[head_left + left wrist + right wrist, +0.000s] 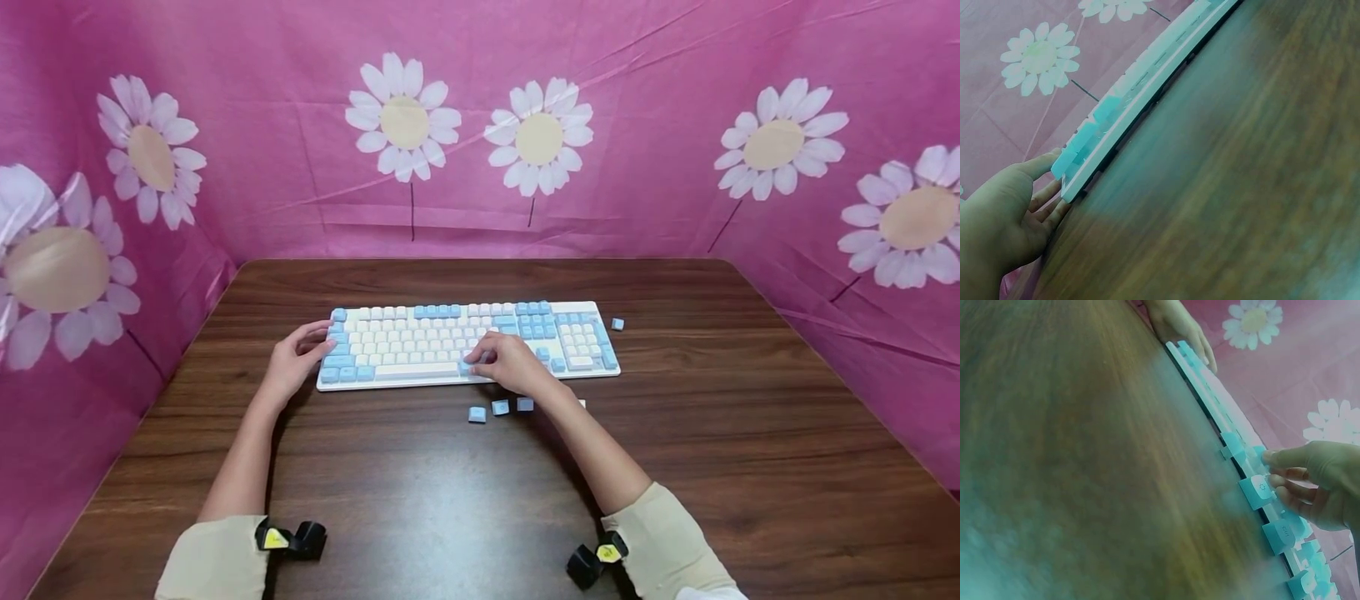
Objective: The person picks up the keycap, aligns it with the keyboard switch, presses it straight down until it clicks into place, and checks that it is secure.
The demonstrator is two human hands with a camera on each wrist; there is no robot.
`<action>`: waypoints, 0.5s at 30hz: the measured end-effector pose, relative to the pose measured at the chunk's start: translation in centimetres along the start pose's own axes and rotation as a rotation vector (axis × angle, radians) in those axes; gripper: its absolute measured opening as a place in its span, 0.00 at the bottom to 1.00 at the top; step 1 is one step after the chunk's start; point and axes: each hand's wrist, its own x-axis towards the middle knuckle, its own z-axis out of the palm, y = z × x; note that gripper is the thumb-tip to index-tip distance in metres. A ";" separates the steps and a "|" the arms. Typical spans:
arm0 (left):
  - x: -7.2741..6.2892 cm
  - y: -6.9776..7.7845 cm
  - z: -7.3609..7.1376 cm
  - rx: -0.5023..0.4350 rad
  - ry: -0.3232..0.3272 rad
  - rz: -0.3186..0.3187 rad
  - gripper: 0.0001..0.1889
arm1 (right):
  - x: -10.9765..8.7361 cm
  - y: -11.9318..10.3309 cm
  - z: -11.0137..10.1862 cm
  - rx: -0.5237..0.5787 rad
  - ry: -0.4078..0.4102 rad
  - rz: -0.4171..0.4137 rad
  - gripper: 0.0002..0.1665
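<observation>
A white and light-blue keyboard [420, 346] lies flat on the brown table. My left hand [294, 360] holds its left end; in the left wrist view, the thumb is on the corner keys and the other fingers are against the side. Over the bottom row, right of the space bar, my right hand [510, 362] pinches a blue keycap [1260, 454] between thumb and fingertips, which partly cover it. Whether that keycap is fully seated I cannot tell. Loose blue keycaps [477, 414] lie in front of the keyboard, near the right forearm.
A white keycap [582, 403] is partly hidden by the right forearm. Another blue keycap [618, 324] lies off the keyboard's right end. The wooden table [420, 492] meets a pink flowered cloth [285, 167] at the back and sides.
</observation>
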 end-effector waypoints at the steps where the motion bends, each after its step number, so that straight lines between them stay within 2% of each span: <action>1: 0.0 0.0 0.0 -0.003 0.001 -0.001 0.24 | 0.0 0.0 0.0 0.006 0.001 0.008 0.06; 9: -0.1 -0.1 0.0 -0.010 0.030 -0.012 0.25 | 0.1 -0.3 0.1 0.041 0.003 0.026 0.06; 15: 0.0 -0.5 0.1 -0.018 0.031 0.017 0.24 | 0.2 -0.3 0.2 0.024 0.010 0.014 0.05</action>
